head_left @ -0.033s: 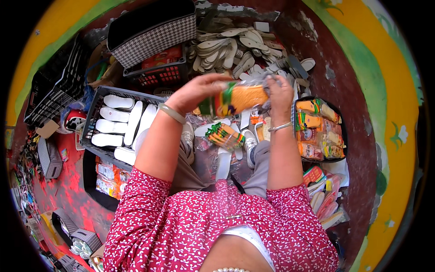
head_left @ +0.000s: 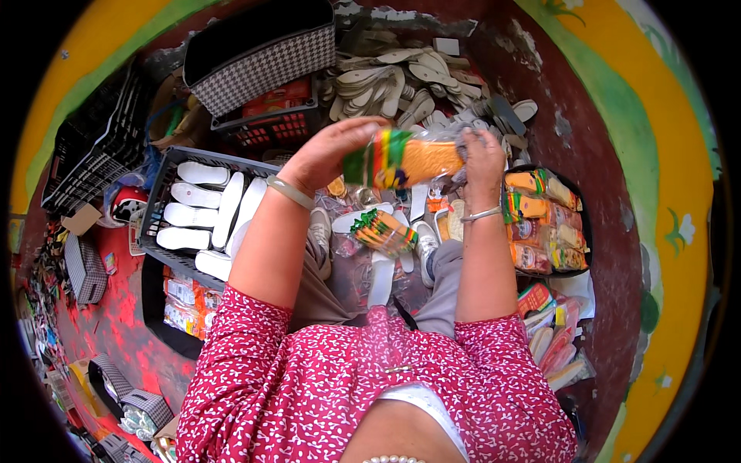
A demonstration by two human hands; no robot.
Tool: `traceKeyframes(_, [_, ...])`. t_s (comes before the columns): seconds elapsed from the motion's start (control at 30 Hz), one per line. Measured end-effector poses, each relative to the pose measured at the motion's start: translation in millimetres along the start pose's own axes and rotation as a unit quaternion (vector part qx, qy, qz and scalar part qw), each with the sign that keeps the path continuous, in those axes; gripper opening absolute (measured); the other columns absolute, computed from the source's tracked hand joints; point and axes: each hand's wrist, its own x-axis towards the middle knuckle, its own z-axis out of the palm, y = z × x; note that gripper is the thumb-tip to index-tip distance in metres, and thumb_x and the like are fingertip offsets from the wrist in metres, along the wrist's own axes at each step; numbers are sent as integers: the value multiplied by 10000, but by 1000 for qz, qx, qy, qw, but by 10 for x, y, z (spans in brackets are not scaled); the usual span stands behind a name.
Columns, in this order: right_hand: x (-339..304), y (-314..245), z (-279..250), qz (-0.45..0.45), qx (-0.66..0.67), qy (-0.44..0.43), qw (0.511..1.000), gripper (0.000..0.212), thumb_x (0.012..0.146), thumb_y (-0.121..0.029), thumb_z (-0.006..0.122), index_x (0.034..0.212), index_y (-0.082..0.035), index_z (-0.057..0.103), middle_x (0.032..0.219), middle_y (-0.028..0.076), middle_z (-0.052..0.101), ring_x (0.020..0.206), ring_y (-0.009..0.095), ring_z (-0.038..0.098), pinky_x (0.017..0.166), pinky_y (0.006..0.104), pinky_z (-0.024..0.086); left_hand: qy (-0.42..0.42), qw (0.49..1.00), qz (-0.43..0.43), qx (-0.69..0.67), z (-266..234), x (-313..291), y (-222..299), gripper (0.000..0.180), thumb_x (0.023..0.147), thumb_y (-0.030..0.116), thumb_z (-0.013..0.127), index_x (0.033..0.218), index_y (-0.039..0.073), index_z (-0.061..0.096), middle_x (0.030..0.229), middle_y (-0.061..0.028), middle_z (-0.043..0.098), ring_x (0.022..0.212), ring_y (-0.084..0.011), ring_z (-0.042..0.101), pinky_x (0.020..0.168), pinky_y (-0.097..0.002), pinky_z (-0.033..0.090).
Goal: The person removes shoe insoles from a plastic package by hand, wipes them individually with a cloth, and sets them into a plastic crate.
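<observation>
Between my hands is a pack of tan insoles (head_left: 434, 159) in clear plastic, with a green, yellow and red printed end at the left. My right hand (head_left: 483, 158) pinches the gathered plastic at its right end. At the printed end my left hand (head_left: 332, 150) grips the upper edge; its fingertips are partly hidden behind the pack. Below, between my shoes, a bundle of similar packs (head_left: 386, 231) with green tops lies on loose clear wrapping. White insoles (head_left: 193, 217) lie in a grey plastic crate (head_left: 171, 258) to the left of my left forearm.
Right of my right forearm stands a dark basket (head_left: 589, 235) of packed insoles. A large pile of loose pale insoles (head_left: 386, 81) lies at the back by the wall. A houndstooth-patterned bin (head_left: 266, 65) stands on a crate, back left. More bagged insoles (head_left: 559, 347) lie lower right.
The pack has turned slightly, so its printed end shows more fully, and has shifted a little right. Both hands have moved slightly with it, the left one a bit higher.
</observation>
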Motion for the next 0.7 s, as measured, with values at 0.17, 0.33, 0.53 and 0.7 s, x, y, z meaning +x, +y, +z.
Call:
traceKeyframes(0.17, [207, 312, -143, 73, 120, 91, 986, 199, 895, -153, 556, 877, 45, 567, 804, 62, 588, 691, 112, 542, 637, 266, 450, -1, 986, 131, -105, 70, 111, -240, 600, 860, 204, 617, 1360, 42, 329, 1313, -88, 453, 1208, -199, 445, 1037, -347, 330])
traceKeyframes(0.33, [-1, 445, 124, 167, 177, 10, 970, 185, 909, -175, 538, 859, 1, 571, 807, 46, 595, 707, 111, 556, 619, 269, 461, 95, 961, 258, -39, 347, 246, -439, 498, 846, 95, 611, 1303, 62, 417, 1218, -57, 515, 1109, -181, 509, 938, -327, 414])
traceKeyframes(0.53, [-96, 488, 163, 178, 135, -42, 974, 202, 907, -202, 548, 953, -11, 594, 836, 41, 603, 742, 120, 571, 659, 279, 483, 133, 931, 325, -105, 131, 289, -227, 343, 858, 54, 526, 1191, -20, 497, 1141, -120, 587, 1074, -240, 569, 934, -355, 448])
traceKeyframes(0.7, [12, -133, -21, 83, 292, -31, 952, 239, 936, -189, 507, 1085, -11, 562, 1022, 84, 619, 938, 194, 619, 793, 327, 530, 131, 960, 225, -102, 2, 210, -164, 397, 801, -14, 540, 1193, -9, 474, 1090, -146, 596, 1026, -273, 593, 894, -385, 480])
